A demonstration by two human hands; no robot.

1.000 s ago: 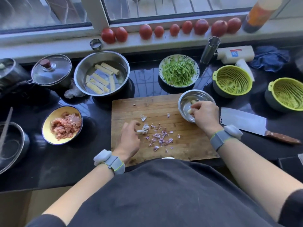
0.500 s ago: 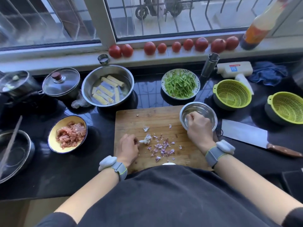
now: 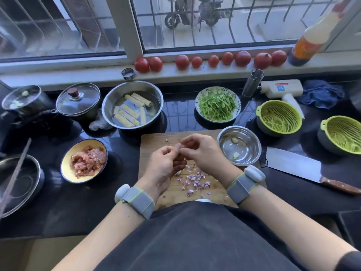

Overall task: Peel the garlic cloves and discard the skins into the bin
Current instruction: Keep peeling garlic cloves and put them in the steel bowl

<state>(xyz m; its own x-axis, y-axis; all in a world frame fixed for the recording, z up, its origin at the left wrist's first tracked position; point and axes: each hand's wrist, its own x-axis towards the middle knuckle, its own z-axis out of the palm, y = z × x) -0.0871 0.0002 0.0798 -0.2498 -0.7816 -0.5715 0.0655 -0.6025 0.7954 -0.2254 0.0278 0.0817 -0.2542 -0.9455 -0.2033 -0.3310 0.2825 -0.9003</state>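
My left hand (image 3: 166,165) and my right hand (image 3: 203,151) meet above the wooden cutting board (image 3: 156,139), fingertips together around a small garlic clove (image 3: 179,146) that is mostly hidden by the fingers. Purple-white garlic skins (image 3: 195,179) lie scattered on the board below the hands. A small steel bowl (image 3: 252,151) at the board's right corner holds two peeled cloves (image 3: 235,140). No bin is in view.
A cleaver (image 3: 293,167) lies right of the board. Two green colanders (image 3: 279,117) stand at the right. A plate of green strips (image 3: 217,106), a steel bowl of tofu rolls (image 3: 132,106), a yellow bowl of minced meat (image 3: 86,161) and lidded pots (image 3: 78,100) ring the board.
My right hand left the small steel bowl and moved left to meet my left hand, which rose from the board. Both now hold a clove between them.
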